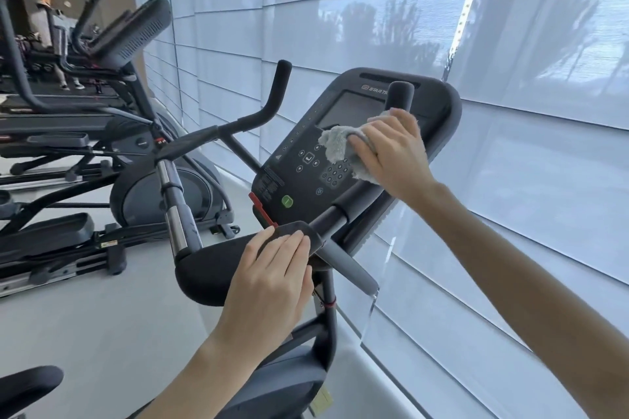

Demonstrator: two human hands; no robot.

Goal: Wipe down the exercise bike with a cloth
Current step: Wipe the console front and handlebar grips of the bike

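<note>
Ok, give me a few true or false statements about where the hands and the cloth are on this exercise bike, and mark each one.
1. The right hand presses a grey cloth against the console. True.
2. The left hand holds a spray bottle. False: it rests on the black handlebar pad and holds nothing else.
3. The cloth covers the green button. False: the button is uncovered, below and left of the cloth.
4. The console screen is dark. True.
5. Other exercise machines stand to the left. True.
</note>
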